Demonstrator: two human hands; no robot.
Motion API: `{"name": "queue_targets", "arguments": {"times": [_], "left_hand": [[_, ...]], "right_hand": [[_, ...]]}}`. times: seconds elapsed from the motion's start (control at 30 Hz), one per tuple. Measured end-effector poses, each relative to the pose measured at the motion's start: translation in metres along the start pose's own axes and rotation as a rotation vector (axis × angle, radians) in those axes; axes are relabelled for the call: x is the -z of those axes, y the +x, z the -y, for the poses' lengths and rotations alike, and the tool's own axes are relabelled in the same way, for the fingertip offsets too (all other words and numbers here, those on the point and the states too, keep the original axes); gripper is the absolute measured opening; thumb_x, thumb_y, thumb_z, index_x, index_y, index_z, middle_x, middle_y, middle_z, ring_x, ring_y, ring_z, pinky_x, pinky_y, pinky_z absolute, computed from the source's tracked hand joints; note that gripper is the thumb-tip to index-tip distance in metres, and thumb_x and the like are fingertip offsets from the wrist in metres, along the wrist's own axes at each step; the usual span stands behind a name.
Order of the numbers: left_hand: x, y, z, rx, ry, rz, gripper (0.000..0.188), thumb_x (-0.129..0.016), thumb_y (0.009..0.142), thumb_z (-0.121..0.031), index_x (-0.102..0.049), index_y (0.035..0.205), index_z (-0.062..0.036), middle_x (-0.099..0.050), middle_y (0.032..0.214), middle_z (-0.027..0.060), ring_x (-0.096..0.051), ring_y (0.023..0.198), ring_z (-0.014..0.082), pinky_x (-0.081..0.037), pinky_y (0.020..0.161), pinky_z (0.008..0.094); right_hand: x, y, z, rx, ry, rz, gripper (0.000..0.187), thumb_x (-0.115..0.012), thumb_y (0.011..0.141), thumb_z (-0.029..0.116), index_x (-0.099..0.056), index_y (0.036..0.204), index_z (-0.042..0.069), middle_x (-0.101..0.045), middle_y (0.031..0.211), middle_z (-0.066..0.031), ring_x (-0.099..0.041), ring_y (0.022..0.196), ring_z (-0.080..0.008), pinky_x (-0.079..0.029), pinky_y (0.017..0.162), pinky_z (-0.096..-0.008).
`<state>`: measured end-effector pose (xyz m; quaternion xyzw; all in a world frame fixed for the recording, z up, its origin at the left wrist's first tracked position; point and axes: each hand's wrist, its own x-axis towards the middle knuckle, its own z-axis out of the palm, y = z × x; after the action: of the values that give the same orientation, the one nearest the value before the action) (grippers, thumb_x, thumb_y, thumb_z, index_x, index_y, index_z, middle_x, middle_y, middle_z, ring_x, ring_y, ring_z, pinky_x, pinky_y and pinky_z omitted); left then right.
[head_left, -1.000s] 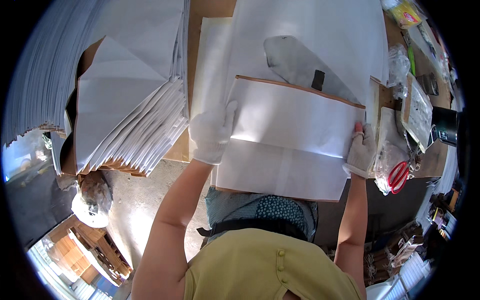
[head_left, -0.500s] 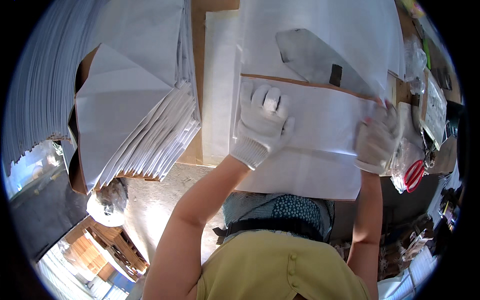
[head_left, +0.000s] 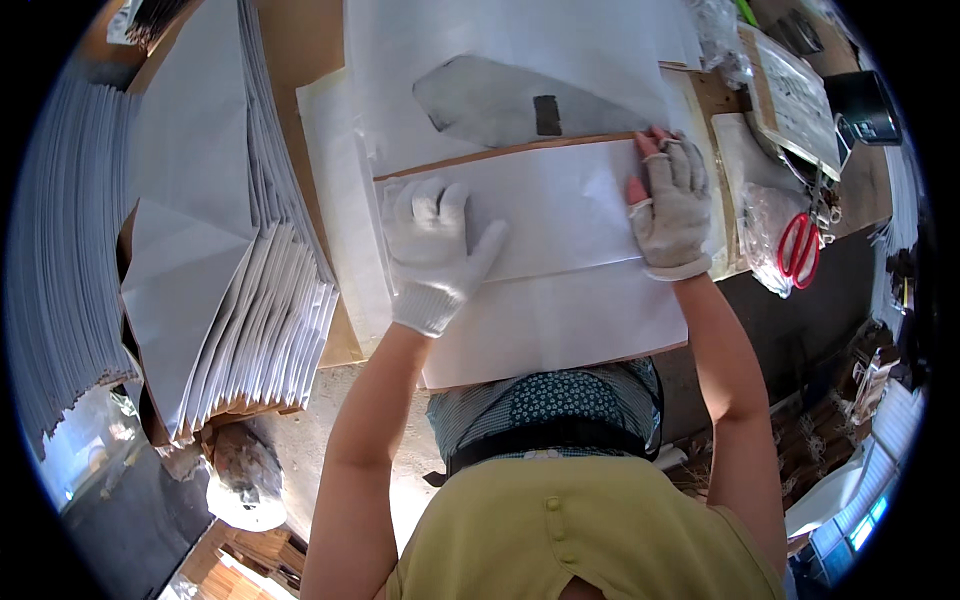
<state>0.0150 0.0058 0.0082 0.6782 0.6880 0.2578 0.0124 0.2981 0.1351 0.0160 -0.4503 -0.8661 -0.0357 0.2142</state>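
A white paper sheet (head_left: 570,310) with a brown upper edge and a crease across its middle lies in front of me, its near end reaching over the table edge toward my lap. My left hand (head_left: 435,245), in a white knit glove, rests flat on its left part, thumb spread. On the sheet's upper right corner lies my right hand (head_left: 672,205), in a greyer glove with some bare fingertips; its fingers are stretched out. Just beyond the brown edge is a flat grey angular piece (head_left: 490,100) bearing a dark rectangle (head_left: 547,115).
Tall stacks of folded white paper (head_left: 190,270) stand on the left. More large white sheets (head_left: 560,35) lie under and beyond the work. At right are red-handled scissors (head_left: 798,250), clear plastic wrap (head_left: 765,215), a framed panel (head_left: 795,100) and a black cup-like container (head_left: 862,108).
The view has shifted, so the table things sit further left. My right hand, blurred before, now lies still on the sheet's upper right corner. My left hand stays flat, its thumb spread wider.
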Motion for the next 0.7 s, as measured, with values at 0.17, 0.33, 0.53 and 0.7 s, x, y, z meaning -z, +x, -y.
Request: {"name": "queue_targets", "arguments": {"times": [0.17, 0.33, 0.53, 0.7], "left_hand": [[0.008, 0.005, 0.000, -0.274, -0.030, -0.084, 0.069, -0.085, 0.075, -0.042, -0.062, 0.129, -0.0057, -0.059, 0.124, 0.0121, -0.056, 0.121, 0.0340, -0.048, 0.104, 0.0522], [0.008, 0.054, -0.015, -0.115, -0.024, -0.186, 0.056, -0.078, 0.082, -0.025, -0.062, 0.132, -0.0045, -0.063, 0.118, 0.0126, -0.060, 0.115, 0.0347, -0.047, 0.106, 0.0493], [0.083, 0.033, -0.073, -0.269, 0.046, -0.026, 0.051, -0.075, 0.083, -0.015, -0.066, 0.133, -0.0070, -0.065, 0.120, 0.0102, -0.058, 0.117, 0.0305, -0.041, 0.111, 0.0505], [0.096, -0.003, -0.091, -0.363, 0.244, -0.099, 0.044, -0.076, 0.082, -0.022, -0.069, 0.123, -0.0085, -0.064, 0.116, 0.0095, -0.059, 0.110, 0.0286, -0.044, 0.102, 0.0526]], "right_hand": [[0.002, -0.010, -0.027, 0.014, 0.059, -0.073, 0.052, -0.066, 0.094, 0.025, -0.062, 0.142, 0.007, -0.058, 0.145, -0.0166, -0.051, 0.137, -0.0391, -0.039, 0.117, -0.0520], [-0.001, 0.005, -0.024, -0.089, 0.146, -0.215, 0.044, -0.067, 0.092, 0.020, -0.065, 0.134, 0.007, -0.060, 0.140, -0.0151, -0.055, 0.133, -0.0375, -0.043, 0.112, -0.0509], [0.101, 0.034, 0.016, 0.053, 0.432, -0.156, 0.013, -0.076, 0.086, 0.017, -0.076, 0.096, 0.010, -0.071, 0.121, -0.0094, -0.063, 0.120, -0.0355, -0.048, 0.103, -0.0464], [0.122, 0.043, 0.031, 0.338, 0.453, 0.298, 0.019, -0.073, 0.088, 0.027, -0.078, 0.083, 0.010, -0.076, 0.102, -0.0087, -0.070, 0.102, -0.0312, -0.054, 0.090, -0.0452]]}}
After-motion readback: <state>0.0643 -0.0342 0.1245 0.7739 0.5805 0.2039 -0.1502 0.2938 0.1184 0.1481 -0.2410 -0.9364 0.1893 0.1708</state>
